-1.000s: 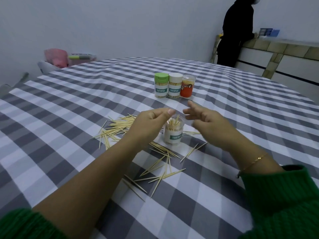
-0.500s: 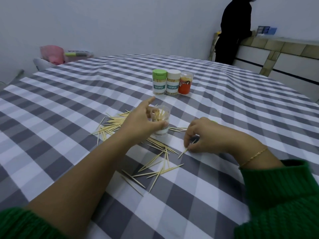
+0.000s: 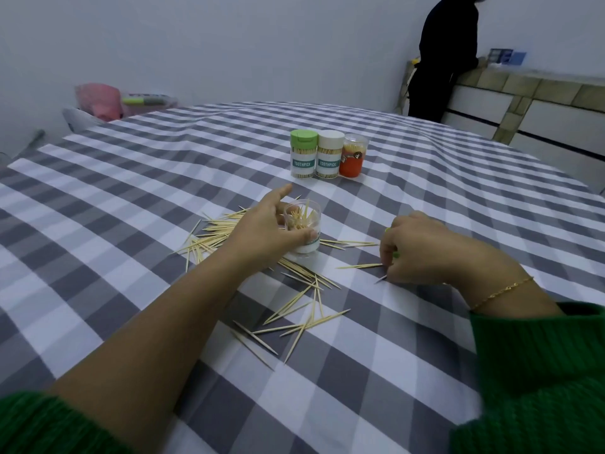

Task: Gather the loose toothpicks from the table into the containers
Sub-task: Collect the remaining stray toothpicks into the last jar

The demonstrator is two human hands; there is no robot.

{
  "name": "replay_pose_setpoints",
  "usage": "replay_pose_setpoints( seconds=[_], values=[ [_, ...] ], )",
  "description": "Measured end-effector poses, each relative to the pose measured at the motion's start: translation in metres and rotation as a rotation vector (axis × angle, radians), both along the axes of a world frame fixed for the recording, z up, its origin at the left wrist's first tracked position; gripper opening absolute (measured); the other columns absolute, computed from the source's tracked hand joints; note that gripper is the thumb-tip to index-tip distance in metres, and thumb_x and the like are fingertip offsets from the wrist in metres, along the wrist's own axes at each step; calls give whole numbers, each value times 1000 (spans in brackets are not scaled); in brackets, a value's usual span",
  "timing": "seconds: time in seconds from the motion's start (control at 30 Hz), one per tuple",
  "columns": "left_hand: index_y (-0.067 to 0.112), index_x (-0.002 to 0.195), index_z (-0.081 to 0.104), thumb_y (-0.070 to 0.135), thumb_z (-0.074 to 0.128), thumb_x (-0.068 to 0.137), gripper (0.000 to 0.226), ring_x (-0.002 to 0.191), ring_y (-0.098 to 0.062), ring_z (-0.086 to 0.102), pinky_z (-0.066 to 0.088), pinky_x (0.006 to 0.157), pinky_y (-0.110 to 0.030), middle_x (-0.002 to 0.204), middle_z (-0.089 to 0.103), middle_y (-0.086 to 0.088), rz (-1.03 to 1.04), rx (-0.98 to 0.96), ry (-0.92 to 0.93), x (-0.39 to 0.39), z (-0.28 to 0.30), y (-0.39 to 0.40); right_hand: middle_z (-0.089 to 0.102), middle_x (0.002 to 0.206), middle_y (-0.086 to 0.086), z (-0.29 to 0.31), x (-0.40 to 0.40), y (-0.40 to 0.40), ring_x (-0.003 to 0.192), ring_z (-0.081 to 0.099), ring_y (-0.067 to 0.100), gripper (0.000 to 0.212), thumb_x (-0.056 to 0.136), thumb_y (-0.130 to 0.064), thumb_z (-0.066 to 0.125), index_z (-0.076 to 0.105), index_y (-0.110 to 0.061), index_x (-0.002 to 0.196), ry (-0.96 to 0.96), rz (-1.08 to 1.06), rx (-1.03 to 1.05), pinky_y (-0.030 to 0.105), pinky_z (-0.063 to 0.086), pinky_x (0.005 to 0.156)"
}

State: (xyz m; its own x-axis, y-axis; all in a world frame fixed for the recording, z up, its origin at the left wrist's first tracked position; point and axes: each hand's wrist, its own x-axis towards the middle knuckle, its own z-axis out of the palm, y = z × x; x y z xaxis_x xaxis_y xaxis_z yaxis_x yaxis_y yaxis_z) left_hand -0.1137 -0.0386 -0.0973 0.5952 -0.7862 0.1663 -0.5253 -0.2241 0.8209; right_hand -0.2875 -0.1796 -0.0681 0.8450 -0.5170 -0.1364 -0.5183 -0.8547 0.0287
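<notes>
Left hand (image 3: 271,229): thumb and fingers wrapped round a small clear plastic open-topped container (image 3: 302,229), which stands upright on the table and holds a loose bunch of wooden toothpicks standing on end. Its label is hidden by the thumb.

Right hand (image 3: 422,249): knuckles up, fingertips curled down onto the cloth, pinching at a thin pale toothpick (image 3: 360,266) that lies flat; a second tip pokes out just below the fingers. A thin gold chain bracelet (image 3: 501,291) sits on that wrist. Both sleeves are thick green knit.

Loose wooden toothpicks: one dense heap (image 3: 212,235) left of the held container, a scattered group (image 3: 301,314) nearer the person, a few between the two hands.

Further back, three closed containers touch in a row: a green-lidded clear jar (image 3: 303,154) and a white-lidded clear jar (image 3: 330,154), both labelled "TOOTHPICK" on a teal band, and an orange-labelled clear tub (image 3: 353,156) whose print is too small to read.

Surface: grey-and-white checked tablecloth (image 3: 131,198), slightly rippled. Room: plain pale wall, pink bag (image 3: 100,99) at the far left edge, a person in black clothing (image 3: 440,57) standing at a tiled counter (image 3: 540,93).
</notes>
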Motion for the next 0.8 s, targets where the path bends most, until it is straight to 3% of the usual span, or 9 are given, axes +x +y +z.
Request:
replay_pose_setpoints(
  seconds=[0.13, 0.3, 0.47, 0.67, 0.8],
  values=[
    [31, 146, 27, 31, 76, 75, 87, 115, -15, 55, 49, 94, -32, 137, 51, -2, 6, -5, 14, 2, 1, 1, 53, 99, -2, -6, 3, 2, 97, 42, 16, 12, 87, -26, 61, 69, -22, 94, 10, 16, -70, 28, 45, 80],
    [33, 146, 26, 31, 76, 76, 86, 114, -16, 56, 51, 92, -32, 136, 52, -2, 7, 4, 10, 5, 1, 3, 54, 105, -3, -15, 12, 6, 93, 36, 12, 18, 90, -32, 57, 63, -27, 106, -118, 92, -106, 26, 34, 78],
    [30, 147, 26, 29, 76, 77, 86, 112, -11, 53, 47, 91, -27, 135, 52, 0, 25, -4, 8, 9, 3, 5, 60, 104, 0, -23, 19, 7, 99, 48, 19, 22, 95, -28, 47, 64, -21, 106, -147, 93, -167, 27, 38, 77],
    [31, 147, 26, 29, 76, 78, 85, 109, -10, 50, 46, 86, -25, 137, 50, -1, 45, 6, -2, 14, 5, 8, 56, 108, -2, -30, 28, 9, 101, 45, 18, 23, 96, -32, 44, 63, -23, 107, -223, 129, -208, 30, 38, 83],
    [30, 147, 25, 29, 76, 77, 86, 112, -12, 51, 48, 92, -29, 137, 49, -1, 34, 14, -10, 12, 6, 9, 48, 125, -5, -43, 36, 16, 117, 38, 17, 29, 96, -34, 41, 50, -28, 123, -340, 155, -212, 32, 29, 92]
  ],
)
